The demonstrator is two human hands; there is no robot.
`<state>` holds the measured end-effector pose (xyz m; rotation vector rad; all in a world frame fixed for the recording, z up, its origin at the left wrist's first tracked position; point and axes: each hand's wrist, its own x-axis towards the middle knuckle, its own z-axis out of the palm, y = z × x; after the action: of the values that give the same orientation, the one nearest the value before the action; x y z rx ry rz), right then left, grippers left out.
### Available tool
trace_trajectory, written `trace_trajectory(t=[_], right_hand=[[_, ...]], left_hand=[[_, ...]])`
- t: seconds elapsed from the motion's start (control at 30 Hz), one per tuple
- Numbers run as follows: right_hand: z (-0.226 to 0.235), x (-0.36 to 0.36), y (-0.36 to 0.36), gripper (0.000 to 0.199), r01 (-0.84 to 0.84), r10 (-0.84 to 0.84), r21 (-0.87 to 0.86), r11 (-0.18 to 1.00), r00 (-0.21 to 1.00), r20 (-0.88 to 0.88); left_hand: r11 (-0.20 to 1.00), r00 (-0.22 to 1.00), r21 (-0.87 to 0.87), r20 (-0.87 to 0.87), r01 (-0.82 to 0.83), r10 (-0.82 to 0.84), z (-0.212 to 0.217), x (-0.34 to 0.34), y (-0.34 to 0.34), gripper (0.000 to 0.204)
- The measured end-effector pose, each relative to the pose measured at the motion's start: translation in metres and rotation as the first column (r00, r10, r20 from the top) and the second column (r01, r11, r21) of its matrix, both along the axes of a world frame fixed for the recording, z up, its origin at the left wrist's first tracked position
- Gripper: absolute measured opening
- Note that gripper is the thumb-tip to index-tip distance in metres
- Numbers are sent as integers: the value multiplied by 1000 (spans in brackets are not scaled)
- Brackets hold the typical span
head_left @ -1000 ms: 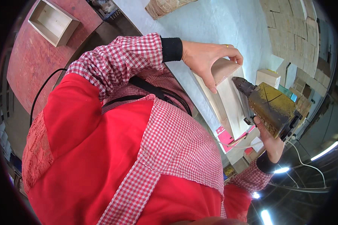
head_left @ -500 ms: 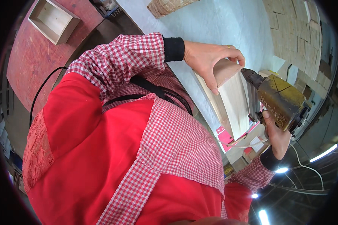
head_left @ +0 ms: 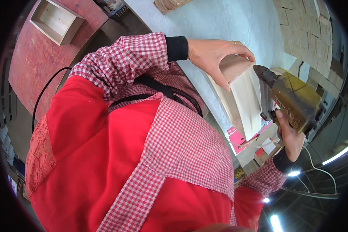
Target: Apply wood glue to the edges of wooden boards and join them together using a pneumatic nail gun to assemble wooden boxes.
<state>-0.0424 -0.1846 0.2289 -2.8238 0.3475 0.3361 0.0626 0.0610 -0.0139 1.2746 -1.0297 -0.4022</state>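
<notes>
My left hand (head_left: 212,58) spans the upper end of a pale wooden box (head_left: 246,102), thumb on the near side and fingers over the far edge. The box stands tilted on the pale worktable, its light side panel facing me. In my right hand (head_left: 292,138) is a worn yellow-brown nail gun (head_left: 295,96), gripped by its handle. Its dark nose is at the box's top right corner, beside my left fingertips. Whether the nose touches the wood I cannot tell.
On a red table (head_left: 34,65) at the far left lies an open wooden tray (head_left: 56,23). Stacked wooden pieces (head_left: 305,34) fill the far right. A tape-wrapped bundle (head_left: 170,4) lies at the worktable's (head_left: 220,19) far edge. A pale hose (head_left: 324,170) hangs near my right wrist.
The box, my hands and the nail gun appear slightly further right, along with the view shifting a little. Both grips stay the same.
</notes>
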Motion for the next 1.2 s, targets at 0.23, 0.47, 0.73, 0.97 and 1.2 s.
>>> trace_trajectory(t=[0.23,0.47,0.73,0.97,1.2], right_hand=[[14,-43,14,46,21,-18,18,1000,990,-140],[19,-39,31,57,-49,44,-22,999,981,-190],[16,-44,23,60,-140,128,-48,989,973,-193],[16,-40,31,56,-78,78,5,997,980,-184],[18,-39,29,52,-52,49,-10,999,975,-215]], left_hand=[[923,905,48,220,-382,363,-16,-41,-3,89],[759,744,133,360,-638,563,-26,-59,-34,63],[761,743,125,365,-636,561,-27,-59,-34,61],[765,747,121,359,-632,560,-26,-58,-33,61],[759,740,115,356,-641,571,-27,-58,-35,61]])
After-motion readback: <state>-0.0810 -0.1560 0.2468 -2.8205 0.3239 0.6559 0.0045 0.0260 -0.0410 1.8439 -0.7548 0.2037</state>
